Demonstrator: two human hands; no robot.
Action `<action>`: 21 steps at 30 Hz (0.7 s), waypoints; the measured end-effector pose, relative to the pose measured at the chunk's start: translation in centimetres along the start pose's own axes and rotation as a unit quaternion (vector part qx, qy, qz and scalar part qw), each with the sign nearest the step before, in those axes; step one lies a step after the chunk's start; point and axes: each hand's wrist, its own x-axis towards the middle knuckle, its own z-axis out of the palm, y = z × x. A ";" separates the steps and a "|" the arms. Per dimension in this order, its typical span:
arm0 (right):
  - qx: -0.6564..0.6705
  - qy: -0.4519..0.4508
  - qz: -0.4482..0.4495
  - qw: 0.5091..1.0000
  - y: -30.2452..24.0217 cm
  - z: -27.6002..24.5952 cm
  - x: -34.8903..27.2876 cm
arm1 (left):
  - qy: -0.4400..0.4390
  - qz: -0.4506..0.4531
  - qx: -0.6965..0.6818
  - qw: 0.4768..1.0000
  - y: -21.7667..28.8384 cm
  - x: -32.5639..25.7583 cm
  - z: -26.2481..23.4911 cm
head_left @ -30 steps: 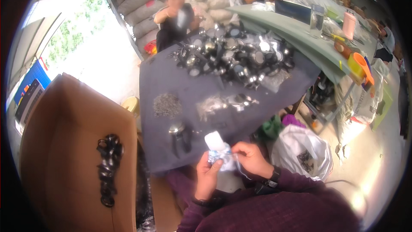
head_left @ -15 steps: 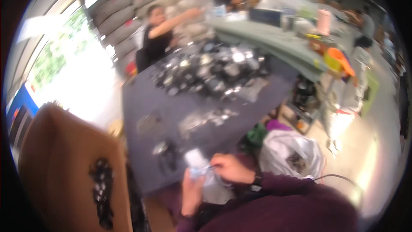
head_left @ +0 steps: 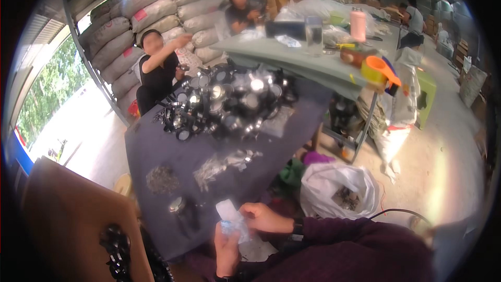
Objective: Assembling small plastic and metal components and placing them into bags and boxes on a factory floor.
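Observation:
My left hand (head_left: 227, 253) is closed around the lower part of a small clear plastic packet with blue-white markings (head_left: 235, 227). A blank white card or flap (head_left: 226, 209) sticks up from the packet's top. My right hand (head_left: 267, 220) is at the packet's right edge, its thumb and fingers bent together there. What those fingertips pinch, if anything, is too small to make out. Below both hands, a greyish translucent sheet (head_left: 258, 250) lies over my lap. On the dark cloth-covered table (head_left: 156, 151), nearest my hands, rests a black item with a round shiny face (head_left: 177, 204).
A large heap of black items with round shiny faces (head_left: 224, 96) covers the table's far part. Small metallic piles (head_left: 163, 179) lie nearer. A cardboard box (head_left: 73, 214) stands left, a white sack (head_left: 339, 180) right. One person (head_left: 156, 68) sits across the table.
The whole scene has shifted left in the picture and is less blurred. My hands stay together at the packet; the person across the table still has an arm stretched out.

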 end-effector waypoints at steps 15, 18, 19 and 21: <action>0.126 0.045 0.093 0.987 -2.1 2.8 2.0 | 0.063 0.149 0.133 0.978 2.5 -0.5 -0.1; 0.120 0.054 0.052 0.990 -2.2 2.9 1.9 | 0.092 0.183 0.219 0.954 3.4 -0.8 0.4; 0.122 0.061 0.057 0.989 -2.1 3.0 1.8 | 0.085 0.186 0.215 0.955 3.8 -1.0 0.6; 0.114 0.082 0.069 0.988 -2.5 2.7 1.4 | 0.106 0.199 0.313 0.923 4.3 -1.4 1.1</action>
